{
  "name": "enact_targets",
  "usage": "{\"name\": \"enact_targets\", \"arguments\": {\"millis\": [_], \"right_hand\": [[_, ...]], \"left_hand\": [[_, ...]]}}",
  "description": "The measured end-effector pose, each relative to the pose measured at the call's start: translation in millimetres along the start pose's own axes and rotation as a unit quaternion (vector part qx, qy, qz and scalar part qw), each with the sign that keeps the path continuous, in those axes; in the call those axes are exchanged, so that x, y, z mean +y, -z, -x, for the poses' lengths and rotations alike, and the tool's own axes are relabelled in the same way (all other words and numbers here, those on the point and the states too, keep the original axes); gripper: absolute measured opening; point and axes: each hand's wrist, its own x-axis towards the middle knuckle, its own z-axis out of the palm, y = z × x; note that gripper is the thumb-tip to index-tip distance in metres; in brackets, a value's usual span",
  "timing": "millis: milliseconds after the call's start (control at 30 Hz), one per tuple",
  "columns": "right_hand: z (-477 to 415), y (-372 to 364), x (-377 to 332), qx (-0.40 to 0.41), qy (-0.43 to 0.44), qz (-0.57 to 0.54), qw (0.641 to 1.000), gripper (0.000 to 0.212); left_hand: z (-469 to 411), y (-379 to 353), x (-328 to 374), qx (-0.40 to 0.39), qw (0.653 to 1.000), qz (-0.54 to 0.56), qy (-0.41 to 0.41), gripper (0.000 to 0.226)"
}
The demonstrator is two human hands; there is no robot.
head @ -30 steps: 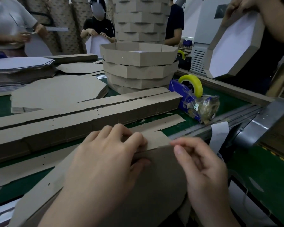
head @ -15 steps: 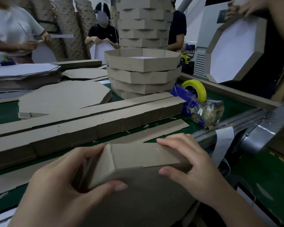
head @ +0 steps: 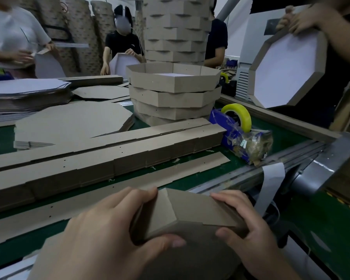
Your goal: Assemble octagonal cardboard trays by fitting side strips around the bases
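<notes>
**At the near edge of the bench: side strip being bent round a base**

Head view. Close under the camera, the left hand [head: 109, 229] grips a folded section of the side strip [head: 200, 211], fingers curled over its top edge and thumb pressed beneath. The right hand [head: 249, 225] pinches the next panel of the same strip, fingers over the top and thumb on the face. The strip stands creased at one corner against the edge of the brown base [head: 190, 259], which is held low in front of the person, at the bench's near edge.

Judgement: this is an early stage of wrapping, with only two panels seen turned up. The next move calls for creasing the following panel and seating it flush along the adjacent base edge, without letting the formed corner spring open.

Farther back lie a loose flat strip [head: 141, 184], a pile of strips [head: 109, 156], a stack of finished trays [head: 174, 93] and a tape dispenser [head: 236, 120].

Writing: none legible. A small label in the wrapping by the dispenser is too small to read.
</notes>
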Motion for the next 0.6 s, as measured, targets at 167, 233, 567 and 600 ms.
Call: {"name": "enact_targets", "arguments": {"millis": [167,233,567,600], "right_hand": [[-2.1,0.5,-0.5,-0.001,-0.001,-0.021,1.000,0.060],[-2.8,0.2,-1.1,-0.003,-0.002,-0.036,0.999,0.059],[-3.0,9.2,8.4,-0.042,-0.038,-0.031,0.998,0.067],[-7.7,15.5,7.2,-0.027,-0.037,-0.027,0.999,0.064]], "left_hand": [[-3.6,5.2,-0.3,-0.004,1.000,0.012,-0.027,0.070],[-6.1,7.6,0.8,-0.016,0.999,0.006,-0.034,0.071],[-12.1,-5.0,0.2,-0.034,0.997,-0.047,-0.050,0.071],[-13.0,-6.2,-1.1,-0.035,0.997,-0.036,-0.050,0.071]]}}
